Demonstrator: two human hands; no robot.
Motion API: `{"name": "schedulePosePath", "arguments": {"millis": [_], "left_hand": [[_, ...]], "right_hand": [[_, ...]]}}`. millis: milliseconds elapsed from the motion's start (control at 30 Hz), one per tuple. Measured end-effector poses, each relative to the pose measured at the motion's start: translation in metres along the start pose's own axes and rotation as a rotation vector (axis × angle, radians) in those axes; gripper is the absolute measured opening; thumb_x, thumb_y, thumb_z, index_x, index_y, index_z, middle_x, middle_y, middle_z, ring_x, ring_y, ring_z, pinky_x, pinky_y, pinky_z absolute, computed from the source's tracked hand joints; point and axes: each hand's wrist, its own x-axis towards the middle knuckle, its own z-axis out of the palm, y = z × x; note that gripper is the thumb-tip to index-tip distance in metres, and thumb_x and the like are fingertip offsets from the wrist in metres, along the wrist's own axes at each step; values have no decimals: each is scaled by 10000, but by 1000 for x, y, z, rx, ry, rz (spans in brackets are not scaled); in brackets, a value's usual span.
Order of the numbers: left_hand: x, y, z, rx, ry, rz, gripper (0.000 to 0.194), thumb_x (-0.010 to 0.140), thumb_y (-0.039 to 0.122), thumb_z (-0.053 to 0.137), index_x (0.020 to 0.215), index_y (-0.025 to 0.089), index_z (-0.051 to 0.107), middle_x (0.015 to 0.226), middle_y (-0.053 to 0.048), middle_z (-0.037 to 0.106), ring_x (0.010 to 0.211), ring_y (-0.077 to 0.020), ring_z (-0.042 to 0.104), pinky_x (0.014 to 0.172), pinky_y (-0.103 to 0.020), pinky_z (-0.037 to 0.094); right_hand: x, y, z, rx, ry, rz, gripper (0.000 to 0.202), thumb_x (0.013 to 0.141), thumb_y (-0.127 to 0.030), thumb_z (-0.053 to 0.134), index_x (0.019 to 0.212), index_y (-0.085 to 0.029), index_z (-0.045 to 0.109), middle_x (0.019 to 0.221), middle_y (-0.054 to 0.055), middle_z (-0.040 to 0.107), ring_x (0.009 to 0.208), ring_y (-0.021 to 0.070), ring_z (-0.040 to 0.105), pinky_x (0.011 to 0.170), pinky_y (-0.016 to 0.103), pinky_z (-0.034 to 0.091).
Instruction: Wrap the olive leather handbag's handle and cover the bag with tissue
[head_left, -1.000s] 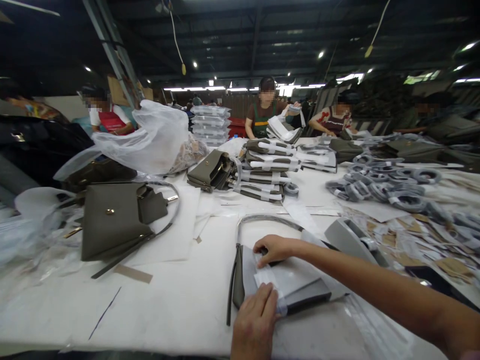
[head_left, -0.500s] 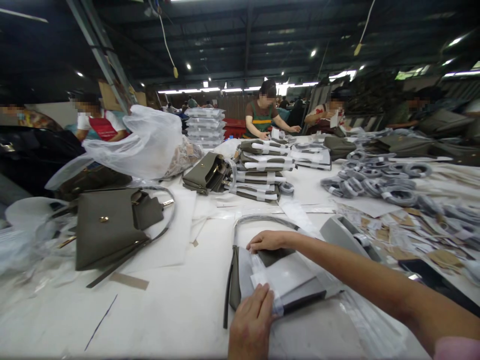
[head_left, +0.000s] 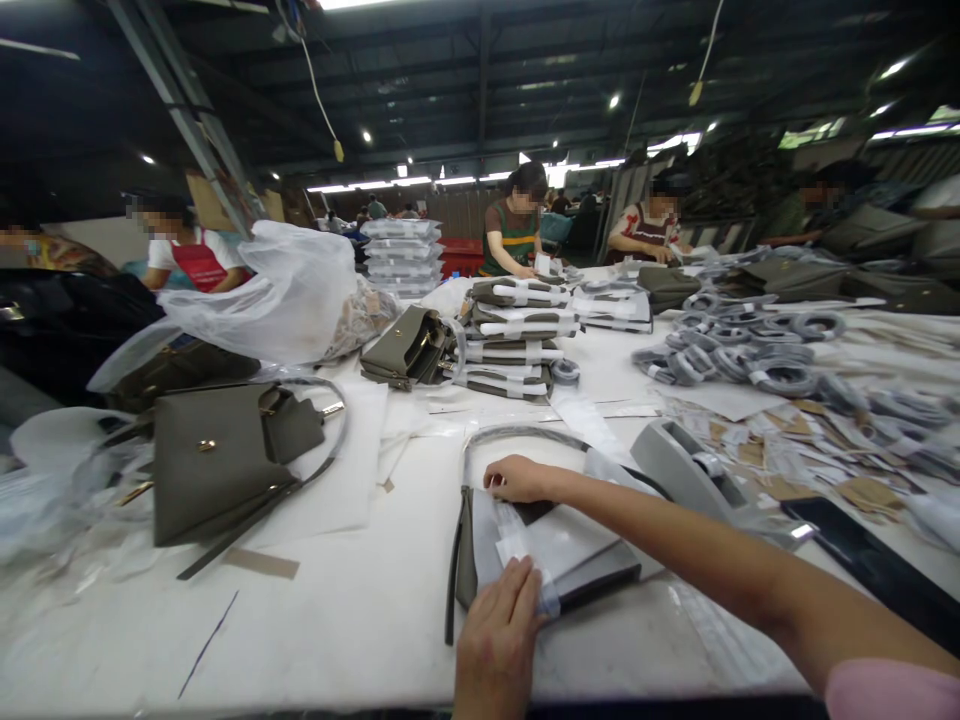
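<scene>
A dark olive handbag lies on the table before me, partly covered in white wrapping sheet. Its padded strap arches behind it. My left hand rests flat on the near side of the wrapping, fingers stretched out beside a clear strip that looks like tape. At the bag's far side is my right hand, its fingers curled in near the upper end of the strip. What its fingertips pinch, if anything, is hidden.
A grey tape dispenser and a dark flat object lie right. Another olive handbag stands left. Behind are stacked wrapped bags, wrapped coiled straps, scattered tags and plastic sheeting. Co-workers stand beyond.
My right hand's fingers have curled in more and lifted slightly at the bag's far side. My left hand stays on the wrapping. The view has shifted a little.
</scene>
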Motion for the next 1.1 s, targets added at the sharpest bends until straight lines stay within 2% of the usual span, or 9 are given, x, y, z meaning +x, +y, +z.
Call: {"name": "schedulePosePath", "arguments": {"millis": [100, 200, 333, 533, 733, 800, 900, 1000, 1100], "left_hand": [[0, 1, 0, -6, 9, 1, 340, 1028, 246, 360, 1212, 177, 637, 1222, -42, 716, 1094, -204, 688, 841, -318, 603], [-1, 1, 1, -12, -9, -15, 328, 1021, 236, 382, 1226, 181, 632, 1239, -49, 707, 1110, -208, 679, 861, -319, 596], [-2, 1, 1, -11, -22, -14, 318, 1017, 237, 402, 1228, 169, 629, 1223, -64, 714, 1109, -209, 681, 855, -320, 600], [-2, 0, -1, -2, -9, 29, 327, 1015, 225, 399, 1244, 163, 625, 1233, -75, 710, 1119, -212, 680, 878, -313, 599], [11, -23, -24, -234, -130, 62, 325, 974, 311, 521, 1277, 231, 608, 1251, -51, 703, 1128, -173, 675, 924, -250, 569], [20, -43, -31, -382, -135, -112, 287, 962, 338, 545, 1226, 284, 643, 1239, -18, 711, 1135, -169, 671, 966, -265, 545], [42, -82, -25, -533, -165, -588, 375, 917, 435, 589, 1259, 290, 639, 1358, -35, 635, 1189, -246, 640, 1031, -395, 513], [70, -111, 0, -801, -218, -1076, 535, 906, 426, 601, 1395, 225, 521, 1453, -96, 546, 1290, -273, 559, 1075, -437, 458], [97, -116, 20, -891, -277, -1201, 563, 930, 443, 551, 1413, 163, 486, 1406, -146, 580, 1244, -288, 594, 1009, -454, 505]], "right_hand": [[-17, -2, 1, -20, 75, -29, 329, 988, -411, 507, 1143, -176, 678, 1035, 88, 735, 1055, 245, 655, 927, 380, 466], [-32, 0, 13, -31, 84, -44, 447, 870, -483, 654, 1195, -177, 680, 1087, 141, 736, 1073, 319, 653, 867, 359, 463], [-28, 11, 23, 27, 62, -74, 568, 749, -538, 767, 1218, -231, 672, 1110, 81, 740, 1002, 267, 677, 777, 279, 465], [-21, 3, 16, 65, 190, -39, 265, 956, -369, 553, 1017, -216, 761, 1001, 59, 765, 956, 218, 682, 808, 262, 461], [-118, 7, 16, 39, 538, 75, 374, 984, -312, 492, 1322, -198, 605, 1325, 98, 637, 1244, 239, 553, 1064, 327, 390], [-164, 22, 25, -20, 745, 316, 396, 993, -369, 447, 1317, -209, 610, 1246, 123, 673, 1163, 280, 605, 978, 375, 462], [-215, 39, 45, -16, 654, 708, 533, 982, -488, 412, 1432, -219, 513, 955, 142, 748, 894, 328, 698, 739, 399, 515], [-231, 40, 62, 254, 457, 746, 679, 975, -535, 401, 1548, -182, 310, 703, 75, 727, 686, 277, 703, 640, 331, 488], [-225, 38, 72, 397, 526, 685, 720, 970, -519, 423, 1562, -147, 253, 709, 61, 716, 733, 263, 704, 670, 306, 473]]}}
